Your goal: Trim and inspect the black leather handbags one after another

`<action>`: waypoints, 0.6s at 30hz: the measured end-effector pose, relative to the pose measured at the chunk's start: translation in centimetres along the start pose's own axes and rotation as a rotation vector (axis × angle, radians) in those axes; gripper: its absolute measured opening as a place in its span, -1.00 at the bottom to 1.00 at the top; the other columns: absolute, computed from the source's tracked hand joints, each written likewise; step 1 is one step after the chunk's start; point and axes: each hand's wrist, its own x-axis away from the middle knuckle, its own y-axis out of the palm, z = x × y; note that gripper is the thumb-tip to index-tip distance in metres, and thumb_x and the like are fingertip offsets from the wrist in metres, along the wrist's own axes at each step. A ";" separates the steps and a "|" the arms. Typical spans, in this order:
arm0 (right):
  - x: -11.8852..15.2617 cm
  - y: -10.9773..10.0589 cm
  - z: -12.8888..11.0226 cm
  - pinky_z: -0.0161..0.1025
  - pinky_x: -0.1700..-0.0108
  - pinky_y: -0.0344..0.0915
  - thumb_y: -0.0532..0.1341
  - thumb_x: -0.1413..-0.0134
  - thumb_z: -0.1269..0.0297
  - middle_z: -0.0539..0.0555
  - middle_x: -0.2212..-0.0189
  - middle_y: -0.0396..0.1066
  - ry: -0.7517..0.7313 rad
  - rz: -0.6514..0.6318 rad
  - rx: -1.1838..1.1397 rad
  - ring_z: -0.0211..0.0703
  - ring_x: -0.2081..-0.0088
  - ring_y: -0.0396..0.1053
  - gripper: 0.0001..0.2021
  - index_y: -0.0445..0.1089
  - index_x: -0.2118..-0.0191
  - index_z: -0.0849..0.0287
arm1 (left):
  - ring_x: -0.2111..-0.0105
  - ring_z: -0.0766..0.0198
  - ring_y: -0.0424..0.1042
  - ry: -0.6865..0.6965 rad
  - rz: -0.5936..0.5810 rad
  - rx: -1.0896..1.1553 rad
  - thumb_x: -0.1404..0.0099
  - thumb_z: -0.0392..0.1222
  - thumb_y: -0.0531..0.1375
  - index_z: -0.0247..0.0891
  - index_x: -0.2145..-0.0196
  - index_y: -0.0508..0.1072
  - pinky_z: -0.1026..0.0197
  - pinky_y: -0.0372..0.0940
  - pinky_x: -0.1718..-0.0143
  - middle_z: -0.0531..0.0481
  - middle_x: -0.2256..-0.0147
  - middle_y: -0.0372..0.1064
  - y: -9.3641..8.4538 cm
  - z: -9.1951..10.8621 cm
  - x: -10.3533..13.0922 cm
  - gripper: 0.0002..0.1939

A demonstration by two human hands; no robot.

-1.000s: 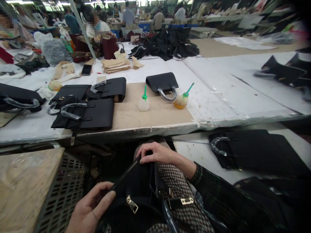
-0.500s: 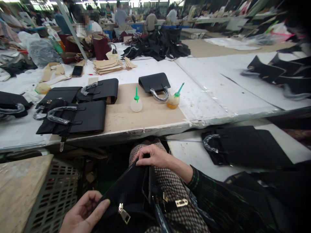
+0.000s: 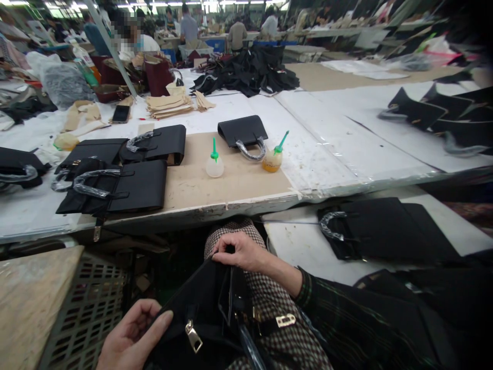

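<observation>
A black handbag (image 3: 208, 295) lies across my lap, tilted. My left hand (image 3: 134, 331) pinches its near left edge between thumb and fingers. At its far upper corner, my right hand (image 3: 236, 251) is closed with thumb and forefinger on the edge. Between the hands the black fabric is drawn taut. A metal zipper pull (image 3: 193, 336) hangs on the bag's near side. To the right is a strap with a gold-coloured metal plate (image 3: 285, 320), and a plastic-wrapped handle (image 3: 250, 347) runs down toward the bottom edge. The bag's underside is hidden.
Finished-looking black handbags (image 3: 142, 185) lie on the white worktable (image 3: 319, 177). Two squeeze bottles with green nozzles, one clear (image 3: 214, 165) and one amber (image 3: 272, 160), stand on brown card. More black bags (image 3: 389, 231) lie at right; a plastic crate (image 3: 88, 308) stands left. People work behind.
Both hands keep their grip on the bag. The bag's edge and zipper pull have shifted slightly, and the whole view has moved a little.
</observation>
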 end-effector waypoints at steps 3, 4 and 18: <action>0.0 0.6 -0.2 -0.32 0.26 0.30 0.31 -0.03 0.35 0.04 0.38 0.55 0.002 0.067 0.033 -0.20 0.34 0.48 -0.79 0.31 0.54 0.19 | 0.46 0.28 0.34 -0.049 -0.109 0.070 0.01 0.15 0.38 -0.22 0.35 0.44 0.34 0.23 0.45 0.10 0.48 0.35 -0.2 -0.2 -0.8 -0.57; 0.0 0.7 -0.2 -0.32 0.27 0.30 0.31 -0.02 0.37 0.04 0.39 0.55 0.008 0.084 0.037 -0.21 0.35 0.48 -0.79 0.30 0.55 0.19 | 0.44 0.26 0.35 -0.076 -0.172 0.076 -0.03 0.15 0.35 -0.22 0.28 0.46 0.32 0.23 0.44 0.08 0.46 0.38 -0.3 -0.1 -1.1 -0.57; 0.8 1.3 -1.0 -0.30 0.27 0.32 0.31 0.02 0.38 0.03 0.39 0.54 0.018 0.128 -0.031 -0.21 0.35 0.47 -0.78 0.28 0.56 0.18 | 0.45 0.31 0.16 0.167 -0.644 -0.436 -0.23 -0.07 0.10 -0.26 0.56 0.31 0.30 0.03 0.48 0.10 0.48 0.16 4.6 7.7 -6.3 -0.72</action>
